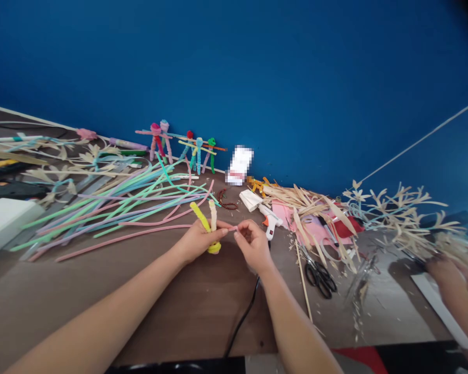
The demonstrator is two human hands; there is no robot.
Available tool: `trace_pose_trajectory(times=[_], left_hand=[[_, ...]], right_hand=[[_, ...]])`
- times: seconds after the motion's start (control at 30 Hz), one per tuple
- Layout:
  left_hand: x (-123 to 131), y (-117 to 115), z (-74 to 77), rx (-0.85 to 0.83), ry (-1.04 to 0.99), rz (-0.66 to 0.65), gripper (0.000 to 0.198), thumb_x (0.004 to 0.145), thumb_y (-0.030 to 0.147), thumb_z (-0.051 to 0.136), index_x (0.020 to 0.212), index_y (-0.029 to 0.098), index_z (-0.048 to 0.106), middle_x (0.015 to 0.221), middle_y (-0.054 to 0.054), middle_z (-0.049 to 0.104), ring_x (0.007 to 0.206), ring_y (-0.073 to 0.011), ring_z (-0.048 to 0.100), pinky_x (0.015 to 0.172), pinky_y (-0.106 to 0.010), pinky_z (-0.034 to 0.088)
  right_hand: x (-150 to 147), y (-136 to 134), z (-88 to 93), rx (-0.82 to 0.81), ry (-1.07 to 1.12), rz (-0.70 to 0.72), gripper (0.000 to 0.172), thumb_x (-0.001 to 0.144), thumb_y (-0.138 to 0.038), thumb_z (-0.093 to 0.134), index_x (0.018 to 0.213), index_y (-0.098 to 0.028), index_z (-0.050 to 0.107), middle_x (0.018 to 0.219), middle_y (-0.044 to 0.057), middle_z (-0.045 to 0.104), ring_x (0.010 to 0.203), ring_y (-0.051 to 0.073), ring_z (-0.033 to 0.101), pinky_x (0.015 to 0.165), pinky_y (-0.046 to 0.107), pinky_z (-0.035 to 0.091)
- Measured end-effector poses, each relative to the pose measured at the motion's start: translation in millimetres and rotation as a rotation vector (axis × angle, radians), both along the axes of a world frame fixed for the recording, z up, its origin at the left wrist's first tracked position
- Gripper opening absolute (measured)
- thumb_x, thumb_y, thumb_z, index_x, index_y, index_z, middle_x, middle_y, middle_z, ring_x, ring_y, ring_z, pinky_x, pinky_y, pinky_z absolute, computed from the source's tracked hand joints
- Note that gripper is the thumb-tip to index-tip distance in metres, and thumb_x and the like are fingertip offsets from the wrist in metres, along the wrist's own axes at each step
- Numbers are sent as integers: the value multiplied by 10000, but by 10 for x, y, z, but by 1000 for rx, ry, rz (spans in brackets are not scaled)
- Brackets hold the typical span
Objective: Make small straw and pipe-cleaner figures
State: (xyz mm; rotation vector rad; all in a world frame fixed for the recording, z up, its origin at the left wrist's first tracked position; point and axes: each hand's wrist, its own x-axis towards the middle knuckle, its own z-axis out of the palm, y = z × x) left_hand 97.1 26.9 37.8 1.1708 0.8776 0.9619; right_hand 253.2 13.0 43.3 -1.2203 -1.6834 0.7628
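In the middle of the table, my left hand [197, 240] is closed on a small doll of coiled pipe cleaners [203, 217]. Two legs, one yellow and one cream, stick up from the grip, and a yellow coil shows below the fingers. A short pink pipe-cleaner end [233, 228] sticks out past the left fingertips. My right hand [255, 245] pinches that pink end between thumb and forefinger. Just beyond my right hand lies a white hot glue gun [272, 225], its black cord running toward the front edge.
Loose pastel pipe cleaners [113, 215] spread left of my hands. Several finished dolls [198, 156] lean against the blue wall [234, 67] near a blurred phone [240, 165]. Black-handled scissors [320, 279] and dried strips [304, 200] lie right. Another person's hands [450, 272] work far right.
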Motion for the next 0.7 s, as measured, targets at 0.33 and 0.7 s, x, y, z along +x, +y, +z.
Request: trace_pose_trajectory(times=[0.33, 0.7], left_hand=[[-10, 15, -10, 218, 258, 107, 316, 701, 349, 519, 895, 134, 645, 694, -39, 615, 549, -111, 464, 517, -223, 372], [-45, -9, 16, 519, 616, 167, 273, 773, 314, 439, 916, 219, 652, 872, -60, 647, 788, -182, 551, 713, -271, 387]], right_hand=[[-36, -18, -52, -94, -22, -25, 113, 728, -277, 488, 714, -167, 508, 546, -38, 447, 448, 69, 372, 417, 186, 297], [-56, -61, -2, -73, -50, 8, 163, 748, -290, 473, 791, -162, 565, 571, -21, 485, 437, 69, 374, 413, 189, 296]])
